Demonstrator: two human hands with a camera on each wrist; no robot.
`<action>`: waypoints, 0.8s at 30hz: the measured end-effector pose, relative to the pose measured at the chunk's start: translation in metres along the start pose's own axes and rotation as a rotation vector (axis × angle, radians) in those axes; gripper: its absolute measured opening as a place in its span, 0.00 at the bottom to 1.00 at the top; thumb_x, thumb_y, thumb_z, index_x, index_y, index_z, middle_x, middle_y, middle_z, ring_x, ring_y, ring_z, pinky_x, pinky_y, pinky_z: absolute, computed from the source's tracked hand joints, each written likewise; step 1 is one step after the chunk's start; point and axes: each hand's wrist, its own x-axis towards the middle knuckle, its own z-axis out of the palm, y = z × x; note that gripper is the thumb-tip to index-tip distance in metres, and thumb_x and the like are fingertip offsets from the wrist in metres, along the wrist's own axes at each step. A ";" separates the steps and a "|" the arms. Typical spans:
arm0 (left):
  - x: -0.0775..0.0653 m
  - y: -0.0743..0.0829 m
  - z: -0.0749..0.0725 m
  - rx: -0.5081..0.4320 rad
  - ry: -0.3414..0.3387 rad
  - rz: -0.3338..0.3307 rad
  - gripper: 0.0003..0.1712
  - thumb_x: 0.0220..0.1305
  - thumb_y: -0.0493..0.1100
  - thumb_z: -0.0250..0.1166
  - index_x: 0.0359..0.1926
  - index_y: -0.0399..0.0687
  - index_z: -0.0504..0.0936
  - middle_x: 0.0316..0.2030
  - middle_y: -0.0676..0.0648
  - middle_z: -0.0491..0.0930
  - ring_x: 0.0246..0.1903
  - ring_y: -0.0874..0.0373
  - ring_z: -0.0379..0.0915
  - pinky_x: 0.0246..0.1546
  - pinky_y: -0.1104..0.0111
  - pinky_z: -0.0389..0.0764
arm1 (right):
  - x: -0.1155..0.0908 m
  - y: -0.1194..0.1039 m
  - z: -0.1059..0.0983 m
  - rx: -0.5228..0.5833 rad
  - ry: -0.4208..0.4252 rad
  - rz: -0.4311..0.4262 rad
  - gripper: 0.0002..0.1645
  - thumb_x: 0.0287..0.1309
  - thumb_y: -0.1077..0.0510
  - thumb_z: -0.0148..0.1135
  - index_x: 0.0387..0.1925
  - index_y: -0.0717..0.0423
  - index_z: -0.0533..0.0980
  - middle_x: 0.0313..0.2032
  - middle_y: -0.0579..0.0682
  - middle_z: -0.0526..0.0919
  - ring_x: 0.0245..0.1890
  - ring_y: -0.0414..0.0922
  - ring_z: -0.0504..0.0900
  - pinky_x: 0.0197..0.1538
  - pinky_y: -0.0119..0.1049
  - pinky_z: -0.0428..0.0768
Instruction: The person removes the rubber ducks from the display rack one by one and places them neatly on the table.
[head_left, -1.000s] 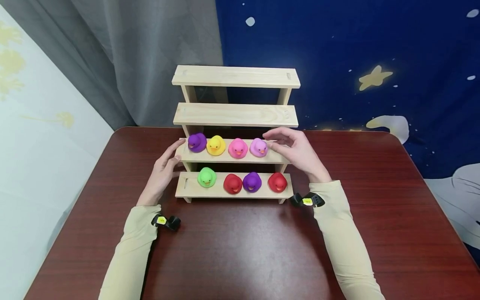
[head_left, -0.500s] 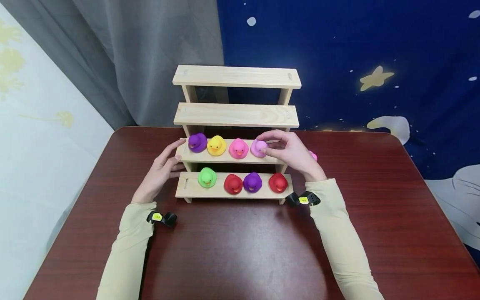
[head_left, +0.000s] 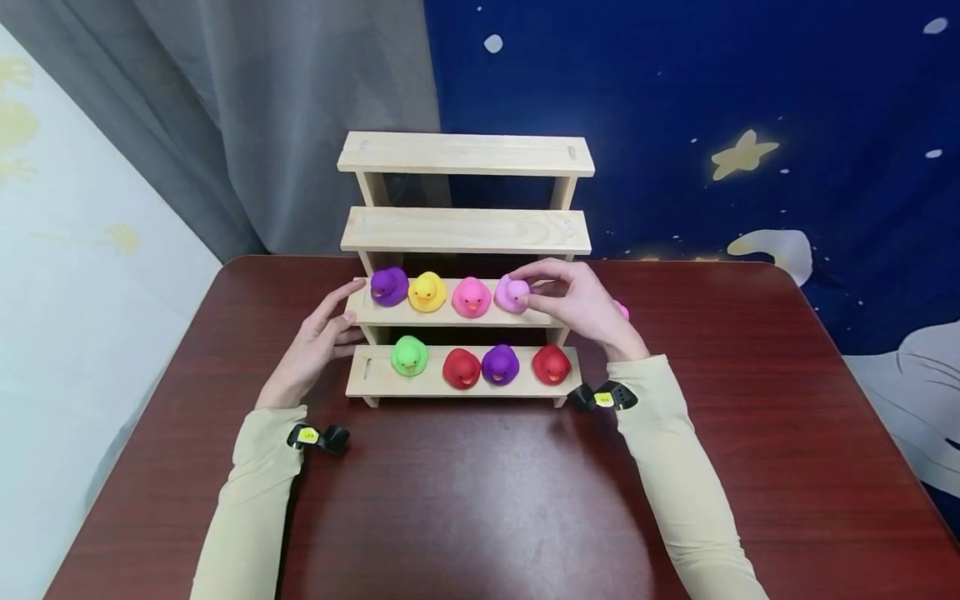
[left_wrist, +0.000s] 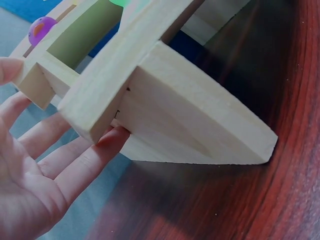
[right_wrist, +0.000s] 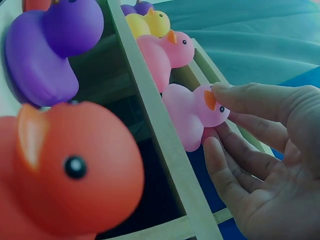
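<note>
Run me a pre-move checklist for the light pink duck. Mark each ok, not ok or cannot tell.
1. Right hand on light pink duck: ok, fingertips at its head.
2. Left hand steadying wooden stand: ok, fingers touch its left end.
3. Gap to pink duck: cannot tell, they sit very close.
4. Bottom ducks upright: ok, all four.
5. Clear view of pink thing beyond right hand: not ok, mostly hidden.

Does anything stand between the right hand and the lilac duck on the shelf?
Nothing visible does: the right hand is at the lilac duck, with its thumb by the duck's head. The neighbouring pink duck stands on the side away from the hand.
</note>
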 end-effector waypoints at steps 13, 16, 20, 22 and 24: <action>0.000 -0.003 0.000 -0.068 -0.037 0.024 0.28 0.76 0.48 0.46 0.74 0.61 0.57 0.72 0.42 0.50 0.55 0.38 0.71 0.45 0.66 0.79 | -0.008 -0.003 -0.005 -0.035 0.048 0.015 0.19 0.55 0.62 0.69 0.50 0.58 0.81 0.44 0.51 0.83 0.41 0.48 0.82 0.46 0.38 0.78; 0.000 -0.003 0.000 -0.098 -0.045 0.023 0.28 0.76 0.48 0.47 0.74 0.61 0.58 0.71 0.41 0.52 0.56 0.38 0.71 0.45 0.65 0.79 | -0.011 -0.003 -0.006 -0.021 0.058 0.016 0.18 0.55 0.62 0.70 0.49 0.59 0.81 0.44 0.52 0.83 0.41 0.48 0.82 0.46 0.37 0.78; -0.001 -0.002 -0.001 -0.143 -0.055 0.027 0.28 0.76 0.48 0.48 0.74 0.59 0.58 0.70 0.41 0.54 0.55 0.40 0.73 0.46 0.64 0.79 | -0.013 -0.003 -0.008 -0.018 0.062 0.015 0.19 0.54 0.64 0.70 0.49 0.60 0.81 0.45 0.53 0.83 0.40 0.48 0.82 0.47 0.36 0.78; -0.001 -0.002 -0.001 -0.157 -0.058 0.032 0.28 0.76 0.47 0.48 0.74 0.59 0.58 0.70 0.42 0.54 0.54 0.41 0.74 0.46 0.64 0.79 | -0.013 -0.003 -0.010 -0.019 0.066 0.010 0.19 0.54 0.64 0.69 0.50 0.61 0.80 0.45 0.53 0.83 0.40 0.48 0.82 0.47 0.35 0.78; 0.000 -0.002 -0.001 -0.158 -0.058 0.039 0.28 0.76 0.47 0.48 0.74 0.58 0.58 0.71 0.43 0.54 0.54 0.42 0.74 0.46 0.65 0.79 | -0.013 -0.004 -0.011 -0.011 0.071 0.009 0.19 0.54 0.65 0.69 0.50 0.62 0.80 0.45 0.54 0.83 0.40 0.48 0.82 0.47 0.35 0.78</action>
